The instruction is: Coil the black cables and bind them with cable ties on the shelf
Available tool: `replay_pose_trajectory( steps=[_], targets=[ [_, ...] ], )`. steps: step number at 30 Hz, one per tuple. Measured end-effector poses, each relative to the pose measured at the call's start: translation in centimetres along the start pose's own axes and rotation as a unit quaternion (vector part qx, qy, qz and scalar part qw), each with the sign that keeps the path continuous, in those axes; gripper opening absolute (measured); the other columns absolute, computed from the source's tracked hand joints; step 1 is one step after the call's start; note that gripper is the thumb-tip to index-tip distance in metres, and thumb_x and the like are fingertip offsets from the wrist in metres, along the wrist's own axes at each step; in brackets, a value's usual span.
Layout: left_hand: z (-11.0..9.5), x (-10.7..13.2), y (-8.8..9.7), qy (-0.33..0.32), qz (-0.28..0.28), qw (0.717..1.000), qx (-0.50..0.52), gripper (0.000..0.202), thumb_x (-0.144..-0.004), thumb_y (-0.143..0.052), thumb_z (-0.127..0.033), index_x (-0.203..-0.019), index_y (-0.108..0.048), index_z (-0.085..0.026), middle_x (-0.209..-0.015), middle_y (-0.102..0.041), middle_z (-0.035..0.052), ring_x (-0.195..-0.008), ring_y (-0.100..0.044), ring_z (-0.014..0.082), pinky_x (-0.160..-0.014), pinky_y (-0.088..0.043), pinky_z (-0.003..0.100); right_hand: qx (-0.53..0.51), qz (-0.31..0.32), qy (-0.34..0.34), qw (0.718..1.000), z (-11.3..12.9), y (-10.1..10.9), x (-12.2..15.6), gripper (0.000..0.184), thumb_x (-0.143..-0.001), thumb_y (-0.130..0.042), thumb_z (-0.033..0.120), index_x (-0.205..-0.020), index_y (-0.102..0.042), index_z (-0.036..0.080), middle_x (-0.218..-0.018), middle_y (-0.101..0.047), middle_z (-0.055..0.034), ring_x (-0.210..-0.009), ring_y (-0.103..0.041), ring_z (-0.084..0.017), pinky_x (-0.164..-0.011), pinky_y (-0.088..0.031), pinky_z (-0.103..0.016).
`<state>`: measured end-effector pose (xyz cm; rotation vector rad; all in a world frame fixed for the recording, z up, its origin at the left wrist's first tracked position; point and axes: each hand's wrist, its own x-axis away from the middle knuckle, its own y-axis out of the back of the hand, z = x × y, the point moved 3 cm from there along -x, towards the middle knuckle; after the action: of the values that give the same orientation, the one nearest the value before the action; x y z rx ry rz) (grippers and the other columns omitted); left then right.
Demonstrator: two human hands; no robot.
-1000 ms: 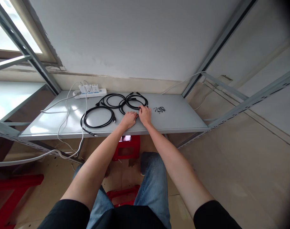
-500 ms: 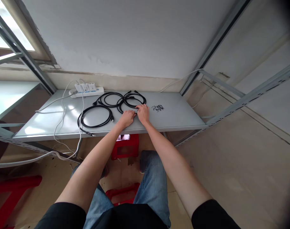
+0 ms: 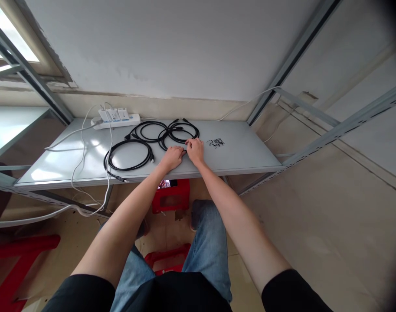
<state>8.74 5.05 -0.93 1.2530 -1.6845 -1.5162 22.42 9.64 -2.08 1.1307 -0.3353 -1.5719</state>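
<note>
My left hand (image 3: 172,156) and my right hand (image 3: 195,150) rest side by side on a grey metal shelf (image 3: 243,151), fingers curled together on the near edge of a coiled black cable (image 3: 181,135). Both hands pinch this coil where they meet. A second black coil (image 3: 149,131) lies just behind and to the left. A third, larger black coil (image 3: 128,155) sits left of my left hand, apart from it. A small heap of black ties (image 3: 216,142) lies just right of my right hand.
A white power strip (image 3: 116,120) with plugged-in chargers sits at the back left, with white cords (image 3: 82,151) trailing over the shelf's front edge. Steel rack posts (image 3: 284,71) rise on both sides. Red stools (image 3: 170,197) stand on the floor under the shelf, by my knees.
Both hands have stayed together on the right-hand coil, shifting only slightly. The camera tilted a little, so the shelf sits higher in the picture.
</note>
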Motion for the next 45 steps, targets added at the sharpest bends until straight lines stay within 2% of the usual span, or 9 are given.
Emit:
replay_pose_trajectory(
  steps=[9,13,18,22,31,38,45],
  targets=[
    [0.0,-0.1,-0.1,0.001,0.000,1.000,0.006,0.034,-0.113,-0.038,-0.024,-0.109,-0.071,-0.015,-0.121,-0.078,0.0186,-0.121,-0.069,0.0357,-0.100,-0.047,0.047,0.031,0.006,0.020,0.999,0.7,0.3,0.3,0.032,-0.103,-0.046,0.011,-0.102,-0.077,0.020,-0.107,-0.080,-0.0115,-0.111,-0.067,-0.030,-0.105,-0.043,-0.044],
    [0.1,-0.1,-0.1,0.003,-0.002,1.000,0.004,0.033,-0.112,-0.039,-0.022,-0.111,-0.072,-0.015,-0.123,-0.078,0.0193,-0.121,-0.069,0.0358,-0.100,-0.047,0.047,0.040,0.013,0.032,0.999,1.1,0.4,0.4,0.030,-0.103,-0.048,0.013,-0.098,-0.077,0.020,-0.102,-0.079,-0.0114,-0.108,-0.068,-0.030,-0.105,-0.044,-0.044],
    [0.1,-0.1,-0.1,0.004,-0.004,1.000,-0.001,0.036,-0.113,-0.038,-0.025,-0.108,-0.072,-0.016,-0.122,-0.078,0.0194,-0.119,-0.070,0.0354,-0.100,-0.048,0.047,0.026,0.003,-0.009,1.000,0.9,0.7,0.3,0.031,-0.103,-0.048,0.013,-0.102,-0.079,0.018,-0.104,-0.081,-0.0114,-0.102,-0.071,-0.027,-0.105,-0.046,-0.040],
    [0.1,-0.1,-0.1,0.006,-0.004,1.000,-0.003,0.035,-0.113,-0.039,-0.026,-0.107,-0.072,-0.016,-0.121,-0.078,0.0194,-0.119,-0.070,0.0350,-0.100,-0.048,0.046,-0.006,-0.003,-0.029,1.000,0.8,1.0,0.2,0.031,-0.104,-0.049,0.014,-0.104,-0.080,0.018,-0.106,-0.082,-0.0115,-0.101,-0.075,-0.026,-0.099,-0.049,-0.036],
    [0.1,-0.1,-0.3,0.008,-0.009,1.000,-0.001,0.032,-0.112,-0.040,-0.025,-0.107,-0.071,-0.017,-0.119,-0.078,0.0182,-0.121,-0.069,0.0345,-0.100,-0.047,0.045,-0.038,-0.027,-0.043,0.998,0.4,0.9,0.4,0.033,-0.108,-0.050,0.028,-0.091,-0.077,0.020,-0.095,-0.081,-0.0117,-0.090,-0.075,-0.027,-0.088,-0.052,-0.036],
    [0.0,0.1,0.0,0.011,-0.005,1.000,0.006,0.031,-0.112,-0.040,-0.024,-0.104,-0.070,-0.018,-0.121,-0.078,0.0188,-0.121,-0.069,0.0348,-0.100,-0.046,0.045,-0.096,-0.021,-0.022,0.995,0.4,1.1,0.4,0.027,-0.109,-0.049,0.022,-0.110,-0.076,0.022,-0.109,-0.085,-0.0096,-0.103,-0.079,-0.025,-0.095,-0.056,-0.036],
    [0.0,0.1,0.1,0.005,-0.003,1.000,-0.005,0.031,-0.113,-0.041,-0.024,-0.108,-0.070,-0.016,-0.122,-0.078,0.0183,-0.120,-0.070,0.0342,-0.100,-0.047,0.044,-0.148,-0.026,-0.039,0.988,0.4,1.4,0.3,0.017,-0.106,-0.052,0.016,-0.103,-0.067,0.023,-0.107,-0.085,-0.0093,-0.108,-0.080,-0.024,-0.096,-0.055,-0.034]
  ],
)
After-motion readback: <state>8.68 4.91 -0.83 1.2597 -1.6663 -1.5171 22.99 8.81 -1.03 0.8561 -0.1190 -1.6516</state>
